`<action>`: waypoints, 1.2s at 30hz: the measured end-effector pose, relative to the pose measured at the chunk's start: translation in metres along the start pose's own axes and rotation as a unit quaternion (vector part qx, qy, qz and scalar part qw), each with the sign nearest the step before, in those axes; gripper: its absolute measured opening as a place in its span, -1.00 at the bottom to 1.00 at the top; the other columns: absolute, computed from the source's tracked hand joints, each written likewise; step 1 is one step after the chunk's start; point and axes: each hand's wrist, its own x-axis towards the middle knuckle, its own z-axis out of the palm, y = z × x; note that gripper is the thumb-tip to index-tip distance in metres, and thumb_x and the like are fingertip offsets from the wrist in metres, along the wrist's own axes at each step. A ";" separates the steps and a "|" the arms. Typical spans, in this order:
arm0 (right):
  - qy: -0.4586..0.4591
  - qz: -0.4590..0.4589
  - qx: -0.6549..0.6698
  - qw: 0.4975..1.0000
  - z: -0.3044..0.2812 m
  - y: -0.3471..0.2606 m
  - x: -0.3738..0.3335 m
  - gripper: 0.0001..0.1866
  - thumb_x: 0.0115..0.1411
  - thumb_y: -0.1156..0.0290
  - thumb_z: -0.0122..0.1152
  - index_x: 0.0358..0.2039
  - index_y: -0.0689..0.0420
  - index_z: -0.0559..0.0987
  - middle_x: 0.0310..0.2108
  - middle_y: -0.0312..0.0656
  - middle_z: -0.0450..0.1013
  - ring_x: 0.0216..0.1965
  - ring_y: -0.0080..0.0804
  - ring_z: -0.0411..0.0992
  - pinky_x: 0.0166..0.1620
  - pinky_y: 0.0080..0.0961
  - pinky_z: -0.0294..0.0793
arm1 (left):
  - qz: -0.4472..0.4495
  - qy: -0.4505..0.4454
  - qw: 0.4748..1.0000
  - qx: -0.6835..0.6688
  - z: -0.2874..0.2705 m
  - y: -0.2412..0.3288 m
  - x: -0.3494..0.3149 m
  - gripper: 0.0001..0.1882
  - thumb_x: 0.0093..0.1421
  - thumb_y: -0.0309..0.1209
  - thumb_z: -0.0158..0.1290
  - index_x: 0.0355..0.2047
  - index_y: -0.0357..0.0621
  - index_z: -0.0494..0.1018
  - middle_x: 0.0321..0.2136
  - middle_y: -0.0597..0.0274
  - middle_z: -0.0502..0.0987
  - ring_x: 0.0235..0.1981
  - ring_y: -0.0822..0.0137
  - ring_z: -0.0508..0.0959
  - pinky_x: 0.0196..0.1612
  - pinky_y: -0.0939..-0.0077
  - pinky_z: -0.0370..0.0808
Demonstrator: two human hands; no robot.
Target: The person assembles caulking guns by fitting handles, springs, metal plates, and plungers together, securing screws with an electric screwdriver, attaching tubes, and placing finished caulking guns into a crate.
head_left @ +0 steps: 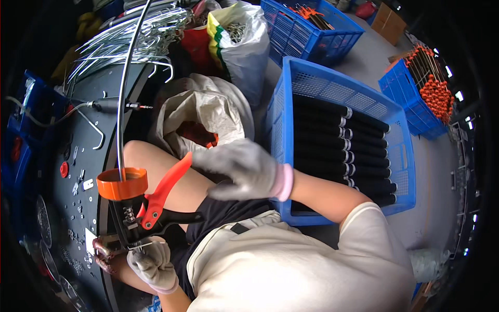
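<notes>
Now the long metal rod (120, 119) is gleaming, smooth and bright, while the orange plastic cup (123, 191) around it is looking slick and the red lever (169, 179) is showing satiny plastic. The cloth gloves (153, 265) are staying matt! The dark tabletop (92, 162) is looking smooth, the bent metal rods (140, 31) are glinting, the white sack (254, 57) is shining, creased and plasticky, and the blue plastic crate (358, 216) is showing perforated walls.
</notes>
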 end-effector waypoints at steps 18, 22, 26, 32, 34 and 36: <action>-0.343 0.512 -0.471 0.631 -0.137 0.307 -0.235 -0.19 -0.12 0.22 0.39 0.17 0.02 0.27 0.01 -0.12 0.32 0.03 -0.16 0.36 0.09 -0.28 0.35 | -0.054 0.133 0.980 0.137 -0.009 -0.007 -0.048 -0.46 0.22 -0.08 0.08 -0.74 -0.17 0.23 -0.83 0.41 0.17 -0.82 0.58 0.10 -0.74 0.64 -0.02; -0.136 0.450 -0.520 0.713 -0.155 0.258 -0.204 -0.34 -0.24 0.22 0.49 -0.08 0.07 0.43 -0.13 -0.09 0.36 -0.05 -0.09 0.38 0.02 -0.23 0.38 | -0.073 0.167 0.977 0.112 -0.015 0.011 -0.054 -0.54 0.20 -0.16 0.09 -0.69 -0.22 0.30 -0.80 0.36 0.25 -0.80 0.55 0.13 -0.73 0.63 0.00; 0.374 0.214 -0.390 0.814 -0.250 0.202 -0.122 -0.49 0.07 0.35 0.29 0.03 0.23 0.40 0.02 0.03 0.38 0.00 -0.14 0.40 0.04 -0.28 0.41 | -0.130 0.186 0.971 0.081 -0.028 0.018 -0.065 -0.64 0.16 -0.25 0.11 -0.61 -0.29 0.38 -0.77 0.36 0.29 -0.78 0.55 0.16 -0.71 0.63 0.03; 0.595 0.125 0.285 0.741 -0.255 0.127 0.043 -0.44 0.11 -0.02 0.16 -0.22 0.31 0.49 -0.27 -0.05 0.50 -0.18 -0.17 0.48 0.04 -0.21 0.45 | -0.129 0.194 0.964 0.125 -0.046 0.031 -0.078 -0.70 0.09 -0.31 0.13 -0.64 -0.27 0.40 -0.74 0.37 0.34 -0.73 0.56 0.23 -0.67 0.67 0.10; 0.524 0.158 0.383 0.744 -0.224 0.162 0.078 -0.47 0.10 -0.04 0.16 -0.27 0.27 0.50 -0.29 -0.07 0.50 -0.20 -0.17 0.48 0.04 -0.20 0.44 | -0.140 0.202 0.959 0.139 -0.044 0.045 -0.085 -0.68 0.06 -0.33 0.14 -0.71 -0.24 0.37 -0.76 0.38 0.34 -0.74 0.57 0.24 -0.68 0.65 0.12; 0.525 0.219 0.391 0.723 -0.160 0.160 0.130 -0.46 0.11 -0.07 0.12 -0.28 0.25 0.52 -0.31 -0.09 0.54 -0.26 -0.19 0.51 -0.01 -0.22 0.47 | -0.154 0.165 0.945 0.237 -0.047 0.056 -0.098 -0.67 0.02 -0.32 0.17 -0.73 -0.23 0.36 -0.79 0.41 0.30 -0.76 0.59 0.24 -0.69 0.63 0.11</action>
